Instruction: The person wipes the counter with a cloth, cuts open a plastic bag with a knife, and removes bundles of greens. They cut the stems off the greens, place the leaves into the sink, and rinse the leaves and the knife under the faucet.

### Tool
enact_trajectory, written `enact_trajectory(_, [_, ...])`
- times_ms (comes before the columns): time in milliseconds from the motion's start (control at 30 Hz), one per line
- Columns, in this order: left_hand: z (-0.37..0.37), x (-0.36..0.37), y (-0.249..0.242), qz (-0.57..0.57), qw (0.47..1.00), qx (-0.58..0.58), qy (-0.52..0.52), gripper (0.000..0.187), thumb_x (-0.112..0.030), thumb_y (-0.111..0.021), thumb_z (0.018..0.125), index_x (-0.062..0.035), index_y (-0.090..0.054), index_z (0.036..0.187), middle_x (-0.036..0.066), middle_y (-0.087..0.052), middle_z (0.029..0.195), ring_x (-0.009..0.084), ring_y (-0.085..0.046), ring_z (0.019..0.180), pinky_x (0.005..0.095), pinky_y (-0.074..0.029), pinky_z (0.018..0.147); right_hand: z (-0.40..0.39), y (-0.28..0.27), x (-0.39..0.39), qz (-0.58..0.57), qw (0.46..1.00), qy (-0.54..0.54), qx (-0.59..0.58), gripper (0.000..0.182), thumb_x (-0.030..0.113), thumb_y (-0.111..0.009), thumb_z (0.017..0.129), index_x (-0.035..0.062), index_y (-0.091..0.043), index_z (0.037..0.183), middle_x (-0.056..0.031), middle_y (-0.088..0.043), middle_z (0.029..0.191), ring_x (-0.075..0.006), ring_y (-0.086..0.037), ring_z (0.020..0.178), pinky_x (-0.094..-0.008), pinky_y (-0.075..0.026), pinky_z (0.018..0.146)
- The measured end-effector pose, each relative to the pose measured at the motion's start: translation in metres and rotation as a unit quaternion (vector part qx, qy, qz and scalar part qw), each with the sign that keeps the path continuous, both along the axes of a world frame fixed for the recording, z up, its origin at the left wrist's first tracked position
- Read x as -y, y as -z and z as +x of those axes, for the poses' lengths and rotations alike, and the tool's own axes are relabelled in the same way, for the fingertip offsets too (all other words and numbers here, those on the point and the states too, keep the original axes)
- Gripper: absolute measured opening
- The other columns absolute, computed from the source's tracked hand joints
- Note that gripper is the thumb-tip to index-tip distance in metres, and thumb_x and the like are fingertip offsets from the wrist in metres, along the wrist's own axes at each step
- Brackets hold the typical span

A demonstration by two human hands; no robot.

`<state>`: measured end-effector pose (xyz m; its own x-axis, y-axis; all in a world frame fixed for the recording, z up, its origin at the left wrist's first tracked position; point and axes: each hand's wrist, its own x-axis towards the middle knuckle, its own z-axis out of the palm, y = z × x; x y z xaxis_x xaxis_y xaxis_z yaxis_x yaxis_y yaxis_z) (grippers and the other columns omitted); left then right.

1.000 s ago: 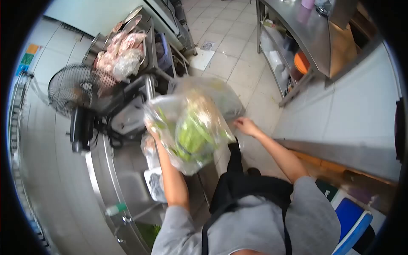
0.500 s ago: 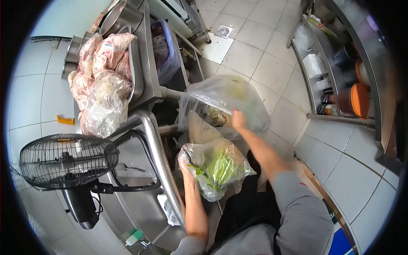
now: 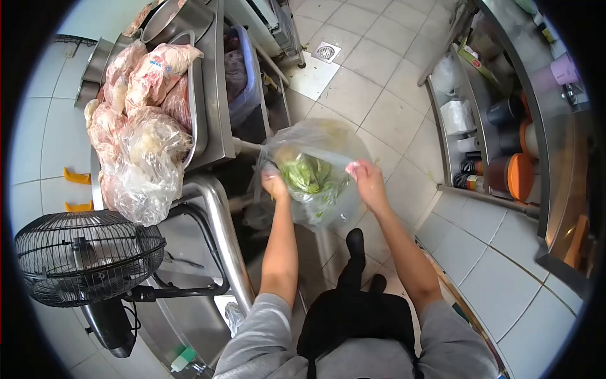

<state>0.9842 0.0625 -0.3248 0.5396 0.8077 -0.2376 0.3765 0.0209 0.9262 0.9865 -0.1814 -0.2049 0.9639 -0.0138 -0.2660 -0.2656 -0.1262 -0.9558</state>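
Note:
Leafy green vegetables point(image 3: 306, 170) in clear plastic lie over the opening of a large clear plastic bag point(image 3: 338, 136) above the floor. My left hand point(image 3: 274, 181) is closed on the left side of the bag of greens, its fingertips partly hidden by plastic. With a pinch, my right hand point(image 3: 368, 182) grips the large bag's rim on the right side and holds it stretched. The other contents of the large bag are mostly hidden beneath the greens.
To the left, a metal tray point(image 3: 199, 120) on a steel counter holds bagged raw meat point(image 3: 142, 126). A black fan point(image 3: 88, 246) stands by the sink point(image 3: 189, 243). A lined blue bin point(image 3: 249, 95) sits beyond. Steel shelves point(image 3: 470, 120) with containers line the right wall.
My left hand has carried the bag of greens forward, up from the sink side to the large bag's mouth. My right hand still grips the rim, a little further right.

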Motion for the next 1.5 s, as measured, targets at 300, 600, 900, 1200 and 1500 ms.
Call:
enact_trajectory(300, [-0.058,0.028,0.059,0.038,0.836,-0.372,0.401,0.072,-0.034,-0.067,0.071,-0.0017,-0.037,0.128,0.021,-0.045,0.126,0.0318,-0.045,0.115,0.0387,-0.036,0.095,0.071,-0.023,0.01,-0.052,0.998,-0.026,0.003,0.024,0.011,-0.042,0.081,0.0004,-0.062,0.075,-0.0009,-0.049,0.058,-0.0075,-0.041,0.054,-0.0249,-0.033,0.049])
enact_trajectory(600, [-0.126,0.059,-0.029,0.161,0.706,-0.478,0.497,0.054,-0.039,-0.052,0.081,-0.0163,-0.042,0.129,0.012,-0.049,0.124,0.0269,-0.043,0.117,0.0564,-0.025,0.096,0.021,-0.004,0.035,-0.375,0.912,-0.161,0.043,0.02,0.014,-0.051,0.078,0.004,-0.064,0.09,-0.0184,-0.063,0.09,-0.0348,-0.058,0.089,-0.0431,-0.045,0.077])
enact_trajectory(900, [-0.296,0.116,-0.216,0.101,0.899,-0.048,0.424,0.044,-0.027,-0.05,0.087,-0.0015,-0.045,0.123,0.021,-0.049,0.12,0.0352,-0.047,0.11,0.0385,-0.036,0.095,-0.097,0.012,0.039,-0.271,0.906,-0.239,0.222,0.029,0.023,-0.058,0.081,0.0004,-0.061,0.099,-0.0171,-0.061,0.09,-0.025,-0.059,0.077,-0.0337,-0.046,0.072])
enact_trajectory(1200, [-0.618,0.099,-0.346,0.002,0.988,0.157,-0.012,0.031,-0.015,-0.05,0.09,-0.0017,-0.05,0.118,0.008,-0.059,0.106,0.0131,-0.053,0.101,0.0278,-0.04,0.09,-0.231,-0.121,-0.021,-0.125,0.879,-0.309,0.341,0.032,0.029,-0.06,0.083,-0.0031,-0.064,0.087,-0.0114,-0.064,0.082,-0.0169,-0.058,0.074,-0.03,-0.045,0.066])
enact_trajectory(1500, [-0.919,0.1,-0.329,0.083,0.942,0.023,-0.326,0.034,-0.021,-0.052,0.089,-0.0009,-0.05,0.117,0.011,-0.06,0.106,0.0175,-0.056,0.1,0.0285,-0.041,0.088,-0.41,-0.22,-0.142,0.021,0.788,-0.496,0.364,0.023,0.018,-0.056,0.087,-0.0032,-0.062,0.091,-0.007,-0.063,0.085,-0.0115,-0.055,0.077,-0.0248,-0.044,0.072])
